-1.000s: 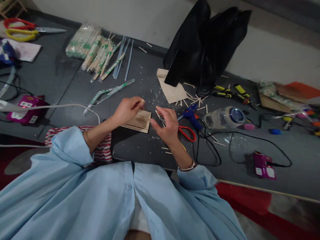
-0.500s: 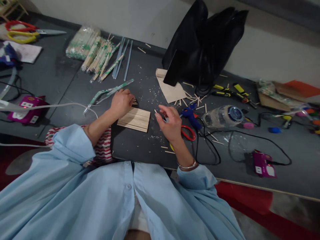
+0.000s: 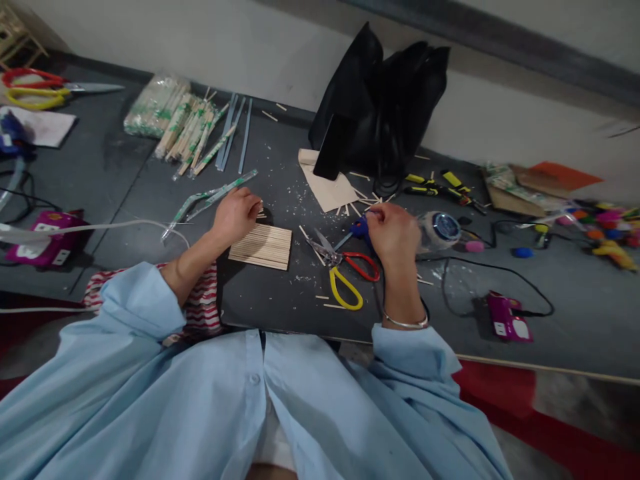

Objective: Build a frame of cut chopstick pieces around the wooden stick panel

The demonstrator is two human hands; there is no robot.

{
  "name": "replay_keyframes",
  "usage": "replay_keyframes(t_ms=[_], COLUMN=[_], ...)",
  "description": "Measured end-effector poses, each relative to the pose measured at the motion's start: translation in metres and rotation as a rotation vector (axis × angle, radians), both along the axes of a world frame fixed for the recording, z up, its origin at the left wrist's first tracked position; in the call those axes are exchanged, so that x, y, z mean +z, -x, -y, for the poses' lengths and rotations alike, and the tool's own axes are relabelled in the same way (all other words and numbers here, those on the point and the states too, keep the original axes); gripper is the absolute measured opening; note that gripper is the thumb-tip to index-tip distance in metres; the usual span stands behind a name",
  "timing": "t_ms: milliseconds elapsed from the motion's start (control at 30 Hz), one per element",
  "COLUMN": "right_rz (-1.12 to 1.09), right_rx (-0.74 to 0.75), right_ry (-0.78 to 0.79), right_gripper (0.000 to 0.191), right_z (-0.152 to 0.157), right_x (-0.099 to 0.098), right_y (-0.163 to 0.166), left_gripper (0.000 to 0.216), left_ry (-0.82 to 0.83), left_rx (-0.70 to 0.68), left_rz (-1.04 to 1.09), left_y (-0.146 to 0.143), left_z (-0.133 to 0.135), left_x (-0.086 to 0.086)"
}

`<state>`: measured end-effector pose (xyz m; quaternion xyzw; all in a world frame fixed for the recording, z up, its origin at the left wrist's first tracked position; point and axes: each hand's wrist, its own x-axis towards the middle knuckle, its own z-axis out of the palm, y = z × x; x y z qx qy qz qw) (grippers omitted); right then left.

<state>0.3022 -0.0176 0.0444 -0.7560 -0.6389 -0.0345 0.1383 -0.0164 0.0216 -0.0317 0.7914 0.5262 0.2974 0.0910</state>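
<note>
My left hand (image 3: 237, 215) is closed, fingertips pinched together just above the far-left edge of a flat panel of thin wooden sticks (image 3: 263, 245). Some short stick ends (image 3: 261, 211) show by those fingertips; whether they are gripped is hidden. My right hand (image 3: 395, 235) curls closed over the handle of a blue glue gun (image 3: 359, 227), which still rests on the table. Left of that hand lie scissors (image 3: 345, 288) with red and yellow handles, blades partly apart. A clear jar with a blue lid (image 3: 447, 227) stands just beyond my right hand.
Wrapped chopsticks (image 3: 193, 137) and grey-blue glue sticks (image 3: 245, 137) lie at the back left. A black bag (image 3: 375, 107) with a phone (image 3: 334, 147) leans at the wall. Yellow-black pliers (image 3: 453, 180), a purple power box (image 3: 507, 317) and its cable are rightward.
My right hand has moved right, from above the scissors to the glue gun, uncovering the scissors. Its fingers have curled in. My left hand stays by the panel. The view has shifted slightly.
</note>
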Motion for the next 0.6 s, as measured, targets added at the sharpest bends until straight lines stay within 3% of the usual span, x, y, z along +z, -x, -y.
replay_keyframes(t_ms=[167, 367, 500, 600], right_rz=[0.129, 0.128, 0.065, -0.126], right_rx=[-0.063, -0.121, -0.172, -0.108], right_ry=[0.306, 0.373, 0.349, 0.266], right_gripper=[0.028, 0.026, 0.023, 0.018], right_z=[-0.032, -0.048, -0.027, 0.005], right_x=[-0.007, -0.018, -0.007, 0.003], right_y=[0.011, 0.019, 0.018, 0.027], left_gripper=[0.024, 0.025, 0.023, 0.030], left_ry=[-0.027, 0.037, 0.216, 0.538], left_rx=[-0.047, -0.105, -0.116, -0.117], left_rz=[0.225, 0.458, 0.640, 0.903], left_y=[-0.005, -0.013, -0.019, -0.025], left_z=[0.004, 0.012, 0.016, 0.026], left_x=[0.002, 0.006, 0.009, 0.016])
